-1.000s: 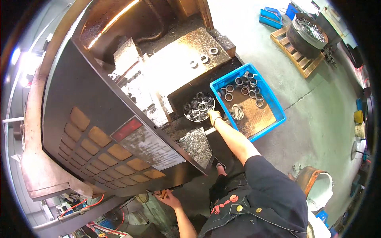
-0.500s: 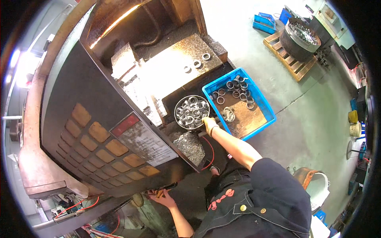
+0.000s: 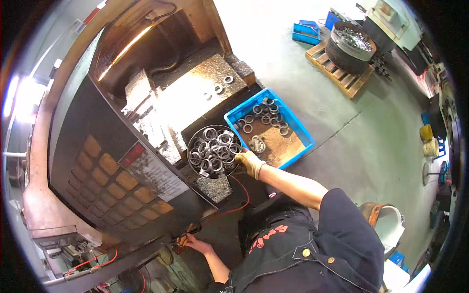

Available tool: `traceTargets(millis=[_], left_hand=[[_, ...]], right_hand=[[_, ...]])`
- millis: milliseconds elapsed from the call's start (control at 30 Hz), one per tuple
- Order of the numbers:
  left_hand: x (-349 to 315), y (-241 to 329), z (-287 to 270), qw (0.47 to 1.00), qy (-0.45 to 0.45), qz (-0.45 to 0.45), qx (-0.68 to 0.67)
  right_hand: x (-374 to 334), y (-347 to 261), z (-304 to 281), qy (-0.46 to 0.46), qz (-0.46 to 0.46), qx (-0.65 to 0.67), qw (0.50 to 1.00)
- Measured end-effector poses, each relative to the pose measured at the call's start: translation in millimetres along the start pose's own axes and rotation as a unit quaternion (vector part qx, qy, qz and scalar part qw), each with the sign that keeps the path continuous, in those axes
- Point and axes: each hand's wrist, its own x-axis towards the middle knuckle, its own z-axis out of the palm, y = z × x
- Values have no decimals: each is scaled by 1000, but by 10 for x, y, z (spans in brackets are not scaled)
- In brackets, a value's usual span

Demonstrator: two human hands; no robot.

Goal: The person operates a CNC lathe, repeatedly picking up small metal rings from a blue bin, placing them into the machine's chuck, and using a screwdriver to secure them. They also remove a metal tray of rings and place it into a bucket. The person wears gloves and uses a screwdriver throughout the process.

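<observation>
My right hand (image 3: pixel 252 163), in a pale work glove, grips the near right edge of a round metal pan (image 3: pixel 190 166). Many shiny metal rings (image 3: pixel 215 152) fill that pan, which is held in front of the machine beside the blue crate (image 3: pixel 299 157). My left hand (image 3: pixel 191 242) is low on the left by the lower edge of the machine door. Its fingers are curled around a small brownish thing whose kind I cannot make out. Inside the crate lie several darker rings (image 3: pixel 266 118) and a crumpled pale cloth or glove (image 3: pixel 257 144).
The machine door (image 3: pixel 73 141) with its panel of worn keys rises on the left. Three rings (image 3: pixel 218 89) stand on the lit machine ledge (image 3: pixel 195 83). A red hose (image 3: pixel 246 195) curves below the pan. Farther off, a wooden pallet (image 3: pixel 342 80) bears a dark drum (image 3: pixel 349 53).
The pan of rings has come up nearer to me with my right hand on it. The view has shifted, so the machine and crate sit farther left. My left hand stays by the machine's lower edge.
</observation>
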Motion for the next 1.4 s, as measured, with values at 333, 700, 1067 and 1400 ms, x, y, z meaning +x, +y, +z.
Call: traceTargets(millis=[333,700,1067,1400], left_hand=[[-183,199,228,990,-23,126,51],[-1142,-41,1795,862,-439,195,163],[-2822,-767,3328,471,-760,91,439],[-3892,-1490,4545,242,-771,65,585]], right_hand=[[-1110,-77,-1079,53,-131,9,990],[-2711,17,-2083,379,-224,219,871],[-3859,171,-4080,421,-227,431,765],[-4592,601,-5898,439,-325,573,611]])
